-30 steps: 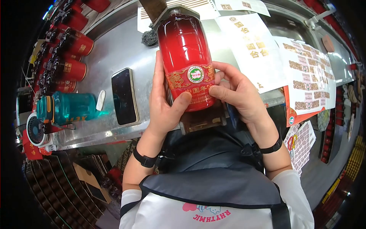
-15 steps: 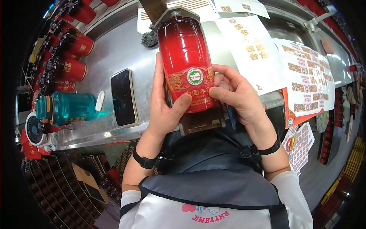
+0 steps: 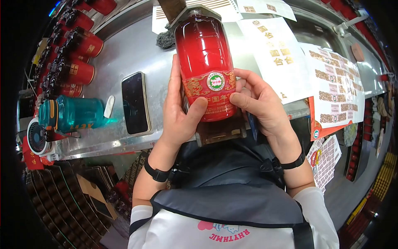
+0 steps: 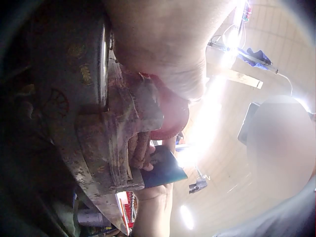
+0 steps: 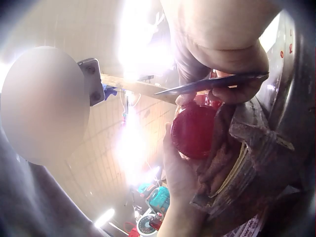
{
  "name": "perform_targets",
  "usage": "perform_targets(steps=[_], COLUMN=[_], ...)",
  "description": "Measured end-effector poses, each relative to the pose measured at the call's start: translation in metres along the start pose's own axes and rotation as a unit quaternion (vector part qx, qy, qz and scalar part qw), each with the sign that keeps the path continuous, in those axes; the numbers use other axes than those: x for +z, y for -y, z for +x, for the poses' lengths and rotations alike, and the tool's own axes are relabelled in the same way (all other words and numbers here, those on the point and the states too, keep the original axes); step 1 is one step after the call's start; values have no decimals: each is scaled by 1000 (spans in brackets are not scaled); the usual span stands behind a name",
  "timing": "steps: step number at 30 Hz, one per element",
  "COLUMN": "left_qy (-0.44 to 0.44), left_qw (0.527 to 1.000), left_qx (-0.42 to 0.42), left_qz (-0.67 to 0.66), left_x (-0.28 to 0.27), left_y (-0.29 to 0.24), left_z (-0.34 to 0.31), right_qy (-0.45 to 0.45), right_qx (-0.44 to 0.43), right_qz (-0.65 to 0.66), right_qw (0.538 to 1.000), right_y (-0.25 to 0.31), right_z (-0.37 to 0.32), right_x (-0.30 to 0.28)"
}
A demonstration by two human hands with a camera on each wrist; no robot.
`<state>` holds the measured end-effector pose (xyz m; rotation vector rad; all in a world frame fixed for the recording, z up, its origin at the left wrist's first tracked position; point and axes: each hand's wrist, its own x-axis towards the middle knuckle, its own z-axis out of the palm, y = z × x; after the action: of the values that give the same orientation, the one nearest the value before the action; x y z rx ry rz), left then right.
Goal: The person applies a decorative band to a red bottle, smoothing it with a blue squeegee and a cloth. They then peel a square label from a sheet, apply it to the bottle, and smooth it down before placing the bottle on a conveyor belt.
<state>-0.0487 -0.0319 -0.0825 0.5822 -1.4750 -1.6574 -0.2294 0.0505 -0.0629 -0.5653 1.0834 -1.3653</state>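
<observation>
A red glass bottle (image 3: 203,45), darker toward its neck, lies on a wooden cradle (image 3: 219,135), base toward the person. Across its lower part runs a gold-patterned label (image 3: 216,81) with a round green and white emblem. My left hand (image 3: 179,114) holds the bottle's left side, its thumb pressing on the label's lettering. From the other side my right hand (image 3: 265,106) grips the bottle, thumb on the label's right end. Its curled fingers also keep a flat dark blue piece (image 5: 212,84), whose far part they hide. The round base (image 5: 190,131) shows in the right wrist view.
The metal table holds a phone (image 3: 136,103), a teal water bottle (image 3: 78,114) and a dark scouring pad (image 3: 166,38). Several red bottles (image 3: 74,71) line the left side. Decal sheets (image 3: 269,41) lie at the right, with a patterned sheet (image 3: 338,89) overhanging the edge.
My left thumb has slid slightly upward over the label's left lettering, covering a character seen before. The right hand keeps nearly the same hold. The whole view has shifted slightly.
</observation>
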Motion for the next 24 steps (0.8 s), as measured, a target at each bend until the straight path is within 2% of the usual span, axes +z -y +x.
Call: perform_targets(steps=[16,18,24], left_qy=[9,9,-5], left_qw=[1000,1000,1000], left_qx=[5,10,11], left_qz=[-9,20,-18], left_x=[-1,-1,-5], left_y=[0,0,4], left_z=[0,-1,0], right_qy=[-7,-6,8], right_qx=[-6,-10,8], right_qz=[6,5,-5], right_qw=[1000,1000,1000], right_y=[-3,-3,4], right_z=[1,1,-3], right_x=[2,3,-4])
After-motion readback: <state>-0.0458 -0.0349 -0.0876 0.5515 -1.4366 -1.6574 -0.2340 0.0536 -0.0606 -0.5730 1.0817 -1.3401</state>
